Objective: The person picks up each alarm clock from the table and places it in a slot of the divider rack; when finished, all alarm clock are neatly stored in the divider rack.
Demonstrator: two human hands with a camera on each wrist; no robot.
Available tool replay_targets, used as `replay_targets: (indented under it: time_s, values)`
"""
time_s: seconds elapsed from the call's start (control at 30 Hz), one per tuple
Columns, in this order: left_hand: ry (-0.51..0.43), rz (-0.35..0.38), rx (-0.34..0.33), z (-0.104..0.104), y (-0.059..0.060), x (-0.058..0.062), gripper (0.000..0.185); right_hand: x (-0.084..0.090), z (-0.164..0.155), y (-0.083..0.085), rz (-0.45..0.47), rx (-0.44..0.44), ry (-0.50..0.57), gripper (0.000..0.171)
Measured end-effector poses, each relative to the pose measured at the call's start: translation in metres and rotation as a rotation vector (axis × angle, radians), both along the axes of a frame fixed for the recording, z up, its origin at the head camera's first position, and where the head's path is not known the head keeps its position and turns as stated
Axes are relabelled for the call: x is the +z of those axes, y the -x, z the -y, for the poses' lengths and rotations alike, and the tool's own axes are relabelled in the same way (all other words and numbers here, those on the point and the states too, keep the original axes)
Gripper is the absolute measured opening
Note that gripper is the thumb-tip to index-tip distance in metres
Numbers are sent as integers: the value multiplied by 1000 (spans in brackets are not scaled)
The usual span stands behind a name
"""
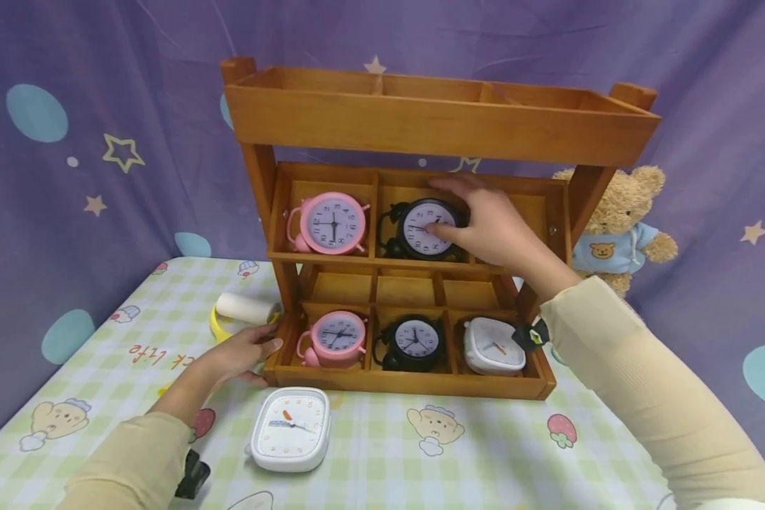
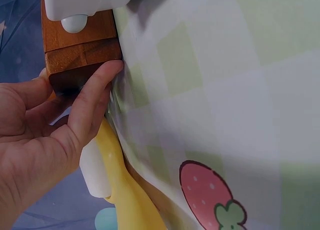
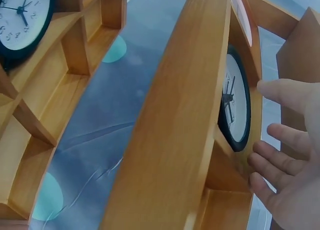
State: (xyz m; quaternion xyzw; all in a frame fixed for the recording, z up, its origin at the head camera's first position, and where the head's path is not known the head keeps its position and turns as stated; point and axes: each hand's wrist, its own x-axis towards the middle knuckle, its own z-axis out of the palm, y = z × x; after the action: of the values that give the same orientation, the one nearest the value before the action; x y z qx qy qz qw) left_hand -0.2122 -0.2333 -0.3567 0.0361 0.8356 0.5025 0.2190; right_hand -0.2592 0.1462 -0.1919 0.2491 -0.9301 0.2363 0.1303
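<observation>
My right hand (image 1: 484,219) is at the black alarm clock (image 1: 426,228) in the middle compartment of the middle tier. In the right wrist view its loosely extended fingers (image 3: 280,160) stand apart beside that clock's face (image 3: 236,99). My left hand (image 1: 242,354) holds the lower left end of the wooden shelf (image 1: 421,382); its thumb and fingers span the corner in the left wrist view. A pink alarm clock (image 1: 333,223) lies left of the black one. A white square clock (image 1: 291,429) lies face up on the table before the shelf.
The bottom tier holds another pink clock (image 1: 338,338), a black clock (image 1: 416,341) and a white clock (image 1: 494,346). A yellow-handled white roller (image 1: 245,309) lies left of the shelf. A teddy bear (image 1: 618,230) is behind its right side. A checked cloth (image 1: 484,453) covers the table.
</observation>
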Motion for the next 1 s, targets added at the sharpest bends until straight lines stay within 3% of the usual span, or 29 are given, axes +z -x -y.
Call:
replay_targets:
  time_s: [0.63,1.0]
  values:
    - [16,9,5,-1,0,2,60,-33,-7,-41,-297,168,150,50]
    - [15,12,-1,-1,0,2,61,-61,4,-68,-307,279,195,48]
